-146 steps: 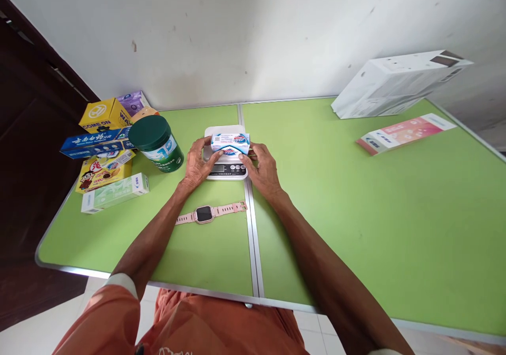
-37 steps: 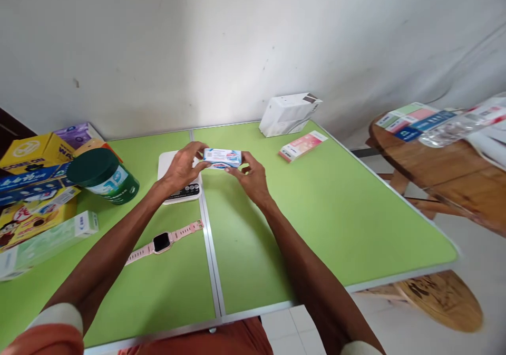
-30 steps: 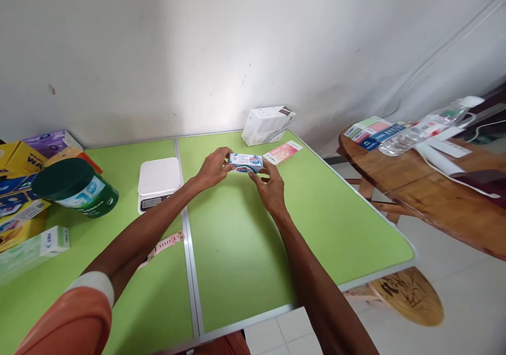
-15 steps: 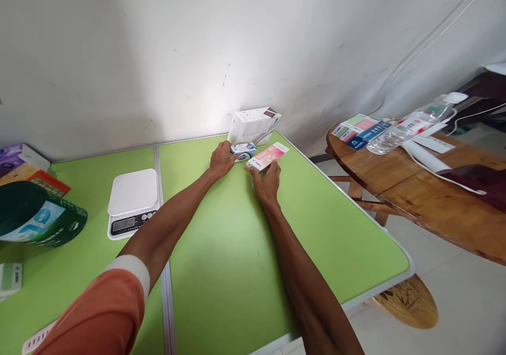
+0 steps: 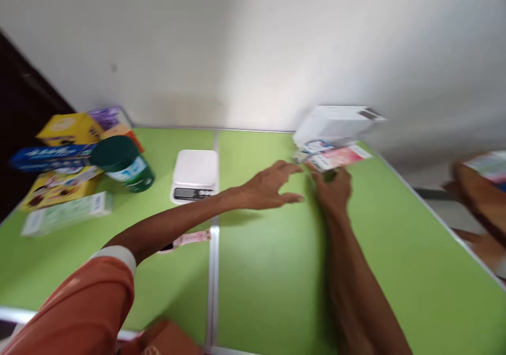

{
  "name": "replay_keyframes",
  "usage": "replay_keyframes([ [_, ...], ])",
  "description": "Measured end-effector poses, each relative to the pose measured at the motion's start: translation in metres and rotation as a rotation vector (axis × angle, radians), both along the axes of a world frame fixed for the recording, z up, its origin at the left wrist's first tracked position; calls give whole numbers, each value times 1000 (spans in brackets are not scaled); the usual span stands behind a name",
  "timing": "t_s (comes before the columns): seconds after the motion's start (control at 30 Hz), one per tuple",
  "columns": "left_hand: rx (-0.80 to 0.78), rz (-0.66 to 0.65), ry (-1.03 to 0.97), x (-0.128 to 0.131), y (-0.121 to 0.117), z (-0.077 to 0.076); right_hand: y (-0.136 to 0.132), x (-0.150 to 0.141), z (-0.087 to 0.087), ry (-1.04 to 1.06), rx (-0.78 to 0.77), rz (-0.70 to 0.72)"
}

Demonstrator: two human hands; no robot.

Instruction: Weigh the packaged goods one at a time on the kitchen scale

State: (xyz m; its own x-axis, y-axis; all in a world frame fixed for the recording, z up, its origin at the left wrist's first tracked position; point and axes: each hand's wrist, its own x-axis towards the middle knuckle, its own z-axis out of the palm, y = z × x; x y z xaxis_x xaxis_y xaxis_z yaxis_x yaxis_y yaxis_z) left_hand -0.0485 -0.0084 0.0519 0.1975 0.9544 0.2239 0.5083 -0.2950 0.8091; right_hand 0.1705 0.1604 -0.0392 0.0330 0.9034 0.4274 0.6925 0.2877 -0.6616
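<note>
My left hand (image 5: 272, 186) hangs over the green table with its thumb and fingers spread and nothing in it. Just beyond its fingertips is a small blue-and-white box (image 5: 318, 146), partly behind other things. My right hand (image 5: 334, 189) grips the near end of a flat pink-and-white box (image 5: 342, 157), which lies against the blue-and-white one. Behind both stands a larger white box (image 5: 332, 124) by the wall. Blur hides the print on the boxes.
Left of my hands sits a white kitchen scale (image 5: 195, 169), with a pink-strapped watch (image 5: 192, 238) nearer me. A dark green canister (image 5: 128, 165) and several cartons, one yellow (image 5: 71, 128), crowd the table's left. A wooden table (image 5: 480, 197) stands beyond the right edge.
The view has swung left, bringing the cartons into sight. My left hand has let go of the blue-and-white box, opened and drawn back. My right hand remains at the pink-and-white box.
</note>
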Motion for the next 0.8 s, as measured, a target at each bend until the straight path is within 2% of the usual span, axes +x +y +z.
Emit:
replay_keyframes([
  [0.07, -22, 4, -14, -19, -46, 10, -9, -4, 0, 25, -179, -73],
  [0.13, -29, 84, -27, -42, -91, 15, -25, -12, -2, 65, -216, -70],
  [0.27, 105, 349, 11, -93, -174, 12, -81, -32, 1, 259, -273, 46],
  [0.37, 274, 597, 147, -131, -226, 12, -123, -51, 9, 350, -326, 134],
  [0.47, 416, 876, 332, -171, -271, 17, -154, -77, 17, 367, -246, 196],
  [0.53, 438, 1059, 432, -197, -298, 17, -172, -95, 21, 366, -132, 237],
  [0.6, 375, 1208, 501, -220, -321, 12, -190, -112, 25, 351, -23, 304],
  [0.67, 190, 1276, 550, -236, -340, 0, -207, -127, 30, 301, 73, 408],
  [0.73, -40, 1265, 594, -243, -352, -12, -222, -139, 35, 248, 171, 518],
  [0.8, -190, 1217, 631, -245, -359, -20, -233, -148, 39, 205, 256, 606],
])
